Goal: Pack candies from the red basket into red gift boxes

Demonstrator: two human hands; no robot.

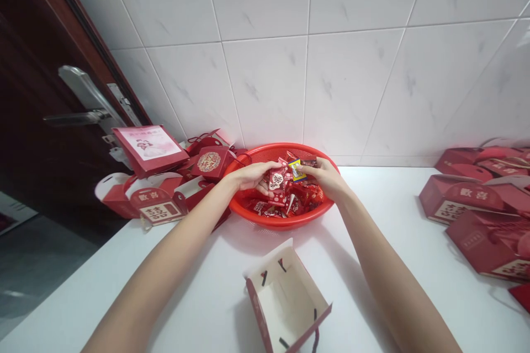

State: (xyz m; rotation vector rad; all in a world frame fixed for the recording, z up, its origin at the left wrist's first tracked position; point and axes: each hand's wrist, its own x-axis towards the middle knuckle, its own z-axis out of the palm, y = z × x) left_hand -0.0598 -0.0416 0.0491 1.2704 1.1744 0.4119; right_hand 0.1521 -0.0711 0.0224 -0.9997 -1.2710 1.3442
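Both of my hands are over a red plastic basket of wrapped sweets on a white table. My left hand is closed around a red candy packet with a pale heart-shaped label. Between the fingers of my right hand is a small yellow and blue wrapped candy, close beside the red packet. Whether that hand also grips a dark wrapper behind it, I cannot tell. Nearer to me stands an open gift box, red outside and white inside, with dark cord ends poking through its walls.
Several red gift boxes are piled on the left, near a dark door with a metal handle. More red boxes lie along the right side. A tiled wall rises behind the basket.
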